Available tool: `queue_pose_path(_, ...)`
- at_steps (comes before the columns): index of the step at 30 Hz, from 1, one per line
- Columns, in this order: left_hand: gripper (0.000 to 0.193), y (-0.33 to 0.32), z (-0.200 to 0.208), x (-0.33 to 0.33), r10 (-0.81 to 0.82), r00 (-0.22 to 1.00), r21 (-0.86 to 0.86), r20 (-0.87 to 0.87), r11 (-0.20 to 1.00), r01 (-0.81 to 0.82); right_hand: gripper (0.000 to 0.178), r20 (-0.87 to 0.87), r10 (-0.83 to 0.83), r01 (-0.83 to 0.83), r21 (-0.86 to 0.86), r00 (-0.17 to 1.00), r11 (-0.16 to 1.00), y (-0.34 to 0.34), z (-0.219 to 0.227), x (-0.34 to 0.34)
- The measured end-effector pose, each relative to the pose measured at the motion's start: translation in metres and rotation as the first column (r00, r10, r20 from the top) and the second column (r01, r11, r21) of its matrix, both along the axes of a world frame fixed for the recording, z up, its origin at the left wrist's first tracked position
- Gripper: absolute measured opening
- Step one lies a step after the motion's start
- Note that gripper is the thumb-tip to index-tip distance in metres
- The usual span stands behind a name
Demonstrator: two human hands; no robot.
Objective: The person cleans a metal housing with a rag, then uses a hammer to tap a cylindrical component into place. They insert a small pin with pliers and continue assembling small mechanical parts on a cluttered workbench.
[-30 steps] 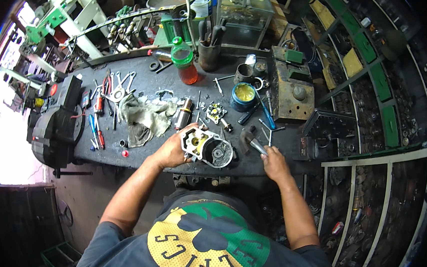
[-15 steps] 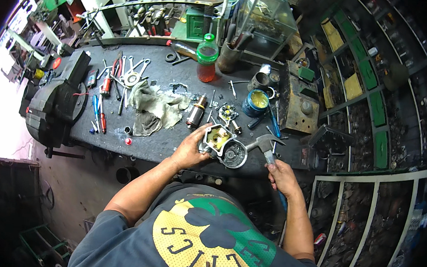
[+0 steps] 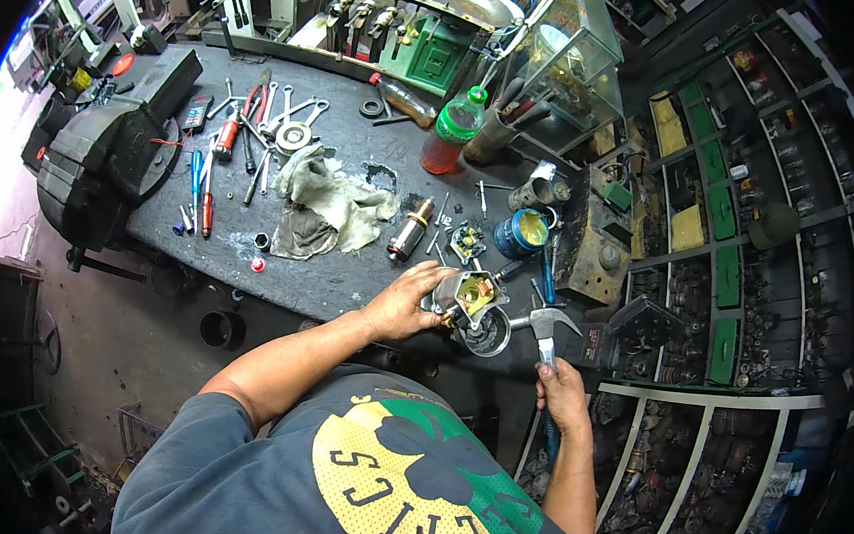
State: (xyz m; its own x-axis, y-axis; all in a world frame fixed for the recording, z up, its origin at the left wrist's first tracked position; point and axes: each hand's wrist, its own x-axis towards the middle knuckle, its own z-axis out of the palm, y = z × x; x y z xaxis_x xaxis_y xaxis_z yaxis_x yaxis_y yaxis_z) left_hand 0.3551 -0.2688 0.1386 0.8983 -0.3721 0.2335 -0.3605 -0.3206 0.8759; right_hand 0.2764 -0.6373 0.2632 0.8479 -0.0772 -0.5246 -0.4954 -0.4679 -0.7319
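My left hand (image 3: 407, 306) is closed around the side of a cast-metal motor housing (image 3: 477, 291) at the front edge of the bench. Its open end shows a yellowish inside with a copper-coloured part. Against its lower side is a round metal cup-shaped part (image 3: 487, 338); whether the two are joined I cannot tell. My right hand (image 3: 564, 390) grips a claw hammer (image 3: 548, 339) by its blue-ended handle, with the head up and just right of the round part. Beyond the housing lie a motor armature (image 3: 412, 229) and a small brush-holder plate (image 3: 467, 242).
A blue tub of yellow grease (image 3: 522, 232) stands near a rusty metal box (image 3: 589, 250). A grey rag (image 3: 326, 207), wrenches (image 3: 283, 115) and screwdrivers (image 3: 208, 200) lie to the left, beside a large black vise (image 3: 104, 161). A bottle of red liquid (image 3: 453, 134) stands farther back.
The view has turned and shifted. My left hand has moved the housing slightly right and tilted it, so its inside shows differently. The hammer stays beside it in my right hand, somewhat lower in view.
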Motion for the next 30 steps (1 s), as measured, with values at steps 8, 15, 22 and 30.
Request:
queue_pose_path(8,0.085,-0.003,0.008,-0.005,0.056,0.998,0.012,-0.031,0.998,-0.055,0.037,0.328,0.355,-0.031,-0.694,0.876,0.719,0.008,-0.038,0.004)
queue_pose_path(15,0.09,0.004,0.02,0.0,0.059,0.997,0.175,-0.054,0.983,-0.049,0.043,0.361,0.177,0.015,-0.47,0.915,0.883,0.016,-0.034,0.007)
queue_pose_path(22,0.09,0.004,0.025,0.003,0.031,0.991,0.153,-0.131,0.988,-0.01,0.039,0.528,0.501,-0.107,-0.607,0.686,0.787,0.077,0.126,0.013)
queue_pose_path(30,0.092,-0.001,0.021,0.0,0.033,0.997,0.134,-0.073,0.991,-0.023,0.044,0.416,0.665,-0.209,-0.73,0.62,0.651,0.08,0.129,0.022)
